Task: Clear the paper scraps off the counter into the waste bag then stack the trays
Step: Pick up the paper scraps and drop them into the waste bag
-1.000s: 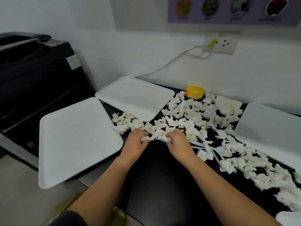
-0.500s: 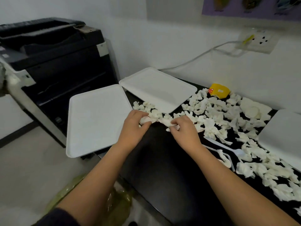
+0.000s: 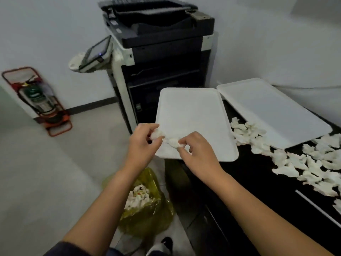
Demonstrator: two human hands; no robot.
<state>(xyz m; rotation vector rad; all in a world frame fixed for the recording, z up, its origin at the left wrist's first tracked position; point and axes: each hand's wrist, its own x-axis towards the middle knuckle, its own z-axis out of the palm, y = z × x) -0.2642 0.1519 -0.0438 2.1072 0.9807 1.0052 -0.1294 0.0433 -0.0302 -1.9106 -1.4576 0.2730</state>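
both hands have lifted off the counter; left hand (image 3: pixel 141 143) and right hand (image 3: pixel 198 154) pinch paper scraps (image 3: pixel 167 138). drop them right over the yellow waste bag (image 3: pixel 147 206).

Big dark copier (image 3: pixel 158 52) w/ light side panels stands on the floor beyond the hands, its angled touch panel (image 3: pixel 96 52) sticking out on the copier's left side, paper tray on top. Far left of the hands, a fire extinguisher (image 3: pixel 37 97) sits in a red-orange frame against the white wall, a dark baseboard strip running along the wall btwn it & the copier. Pale grey floor (image 3: pixel 36 182) spreads below-left of the hands; a dark shoe tip (image 3: pixel 167 243) shows at the bottom edge, nearer than the hands.
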